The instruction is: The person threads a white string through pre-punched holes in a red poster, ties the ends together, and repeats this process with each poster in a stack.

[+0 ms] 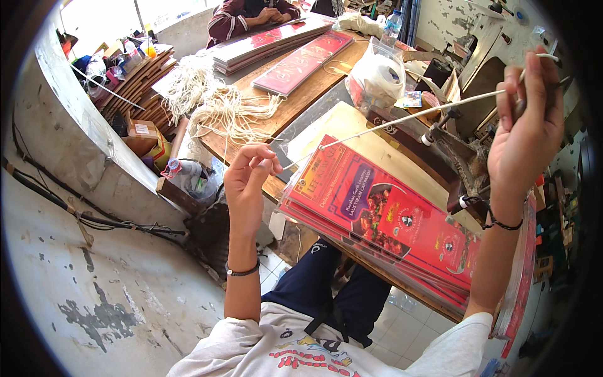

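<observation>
A white cord (440, 109) runs taut between my two hands, passing through a hole at the far left corner of a red printed sheet on top of a stack (408, 217). My left hand (250, 173) pinches the short end of the cord beside that corner. Raised high at the right, my right hand (531, 119) grips the long part, and a bit of cord sticks out past its fingers. Something dark shows by the right fingers, too unclear to name. The stack lies slanted on the table edge in front of me.
Loose bundles of white cord (217, 103) lie on the wooden table (320, 75). Beyond are stacked red panels (304, 61) and a person's hands (271, 15). A plastic bag (377, 75) and a metal machine part (461, 151) stand to the right. A peeling wall (94, 264) borders the left.
</observation>
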Demonstrator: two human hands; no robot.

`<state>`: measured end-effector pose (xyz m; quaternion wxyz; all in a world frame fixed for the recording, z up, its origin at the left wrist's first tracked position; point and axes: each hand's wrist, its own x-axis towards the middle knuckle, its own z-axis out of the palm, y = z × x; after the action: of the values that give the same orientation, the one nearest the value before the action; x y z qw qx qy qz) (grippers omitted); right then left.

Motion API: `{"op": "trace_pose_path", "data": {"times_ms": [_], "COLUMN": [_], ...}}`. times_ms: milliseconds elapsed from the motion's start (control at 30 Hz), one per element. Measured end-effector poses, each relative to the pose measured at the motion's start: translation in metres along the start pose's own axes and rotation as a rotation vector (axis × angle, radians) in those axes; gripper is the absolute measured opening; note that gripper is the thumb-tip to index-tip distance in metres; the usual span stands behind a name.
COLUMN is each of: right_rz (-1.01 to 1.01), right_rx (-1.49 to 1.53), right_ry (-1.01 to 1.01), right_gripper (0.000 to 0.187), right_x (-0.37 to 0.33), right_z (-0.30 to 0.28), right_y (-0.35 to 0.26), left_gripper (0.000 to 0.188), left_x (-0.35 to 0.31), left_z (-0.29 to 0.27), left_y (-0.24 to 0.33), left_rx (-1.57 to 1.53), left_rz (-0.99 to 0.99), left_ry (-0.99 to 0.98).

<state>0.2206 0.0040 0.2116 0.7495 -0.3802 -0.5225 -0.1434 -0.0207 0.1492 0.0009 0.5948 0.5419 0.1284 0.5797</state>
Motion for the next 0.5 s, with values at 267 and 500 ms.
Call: {"op": "trace_pose_path", "data": {"times_ms": [267, 500], "right_rz": [0.205, -0.027], "right_rx": [-0.211, -0.315], "right_ry": [-0.380, -0.878], "right_gripper": [0.016, 0.014], "right_x": [-0.036, -0.113], "right_z": [0.024, 0.055], "right_y": [0.005, 0.036], "left_gripper": [0.012, 0.008], "left_x": [-0.004, -0.004], "left_z": [0.000, 0.003], "left_y": [-0.003, 0.013], "left_rx": [-0.015, -0.350], "left_rz": [0.028, 0.192], "left_ry": [-0.014, 0.052]}}
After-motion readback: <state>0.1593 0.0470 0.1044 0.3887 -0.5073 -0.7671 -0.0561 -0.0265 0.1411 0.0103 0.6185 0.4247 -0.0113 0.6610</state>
